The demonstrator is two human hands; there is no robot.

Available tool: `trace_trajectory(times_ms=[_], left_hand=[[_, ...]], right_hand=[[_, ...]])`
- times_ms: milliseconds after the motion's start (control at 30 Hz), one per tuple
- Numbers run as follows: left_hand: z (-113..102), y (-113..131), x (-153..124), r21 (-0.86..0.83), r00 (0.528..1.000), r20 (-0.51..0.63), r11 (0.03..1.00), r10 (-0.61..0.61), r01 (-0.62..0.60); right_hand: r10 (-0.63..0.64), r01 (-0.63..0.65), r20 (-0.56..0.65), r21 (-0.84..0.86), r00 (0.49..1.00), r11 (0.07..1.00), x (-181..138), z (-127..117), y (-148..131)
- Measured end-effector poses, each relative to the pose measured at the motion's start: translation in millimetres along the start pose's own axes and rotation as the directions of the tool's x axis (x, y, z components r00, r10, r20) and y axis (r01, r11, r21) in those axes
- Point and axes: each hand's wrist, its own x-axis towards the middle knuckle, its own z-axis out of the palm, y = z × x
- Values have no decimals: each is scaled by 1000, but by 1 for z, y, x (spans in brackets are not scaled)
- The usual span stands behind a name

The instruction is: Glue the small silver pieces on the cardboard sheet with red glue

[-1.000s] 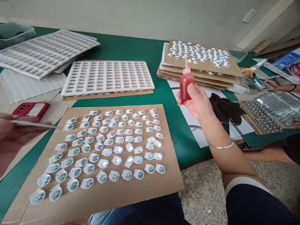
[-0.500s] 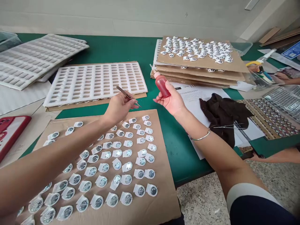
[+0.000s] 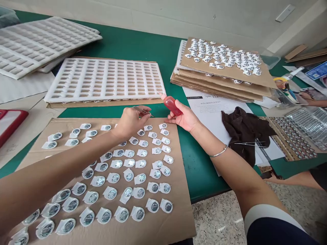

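Note:
My left hand [image 3: 131, 123] is closed around slim metal tweezers [image 3: 142, 110], their tips pointing right above the far edge of a cardboard sheet [image 3: 176, 224]. Rows of round silvery discs on white tabbed backings, such as one disc [image 3: 140, 213], lie on that sheet. My left forearm covers some of them. In my right hand [image 3: 186, 117] is a small squeeze bottle [image 3: 171, 104] of red liquid, lying tilted with its pale nozzle up and to the left. Its fingertips are near the sheet's far right corner, and I cannot tell whether they touch it.
A white slotted foam tray [image 3: 102, 81] lies behind the sheet, with more trays [image 3: 38, 44] at left. Stacked cardboard sheets [image 3: 219, 81] carry similar discs. Dark cloth [image 3: 245, 126], papers and a red-edged case [image 3: 12, 124] lie around. Another person's arm [image 3: 296, 180] shows at right.
Both hands have come down closer to the cardboard sheet's far edge. The bottle has tipped further over toward the left. The camera view has shifted and tilted slightly.

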Motion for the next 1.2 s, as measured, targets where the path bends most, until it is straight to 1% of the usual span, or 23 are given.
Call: trace_trajectory(times_ms=[67, 267, 367, 433, 500, 633, 667, 733, 800, 867, 933, 1033, 1100, 1200], left_hand=[[0, 2, -2, 11, 1000, -7, 1000, 13, -13], [1, 3, -3, 33, 997, 44, 997, 66, -68], [1, 6, -5, 15, 997, 48, 998, 60, -61], [0, 9, -8, -5, 998, 22, 999, 52, -52], [-2, 13, -13, -22, 999, -17, 999, 47, -48], [-13, 24, -25, -51, 998, -56, 999, 16, -19], [-17, 27, -29, -48, 998, -60, 998, 32, -34], [-22, 33, -35, -23, 991, -47, 992, 121, -123], [-24, 37, -39, 5, 970, -10, 970, 242, -242], [-21, 39, -40, 11, 950, 31, 950, 311, -311], [-14, 40, -38, -8, 960, 45, 961, 276, -276], [-3, 37, -30, -42, 988, 92, 992, 126, -123], [1, 37, -26, -34, 986, 156, 998, 51, -46], [3, 39, -21, 8, 974, 225, 1000, -8, 6]], right_hand=[[10, -10, 2, -19, 1000, 1000, -3, 0, 1], [-4, 4, -14, -42, 1000, 999, -9, -3, 6], [-26, 25, -17, -66, 1000, 997, -11, -2, 6], [-69, 65, -37, -97, 997, 993, -11, -2, 4], [-133, 124, -84, -112, 987, 986, -12, -3, 1], [-228, 223, -181, -52, 957, 974, -14, -13, -14], [-246, 244, -198, -32, 949, 969, -16, -16, -19], [-281, 289, -230, 0, 932, 957, -18, -22, -29], [-315, 330, -255, 18, 914, 944, -19, -26, -37], [-340, 360, -269, 30, 901, 932, -18, -30, -41], [-360, 384, -270, 38, 893, 923, -17, -31, -42], [-376, 396, -262, 30, 889, 918, -16, -31, -42], [-372, 386, -258, 8, 892, 922, -17, -30, -41], [-358, 363, -252, -28, 899, 931, -20, -28, -42]])
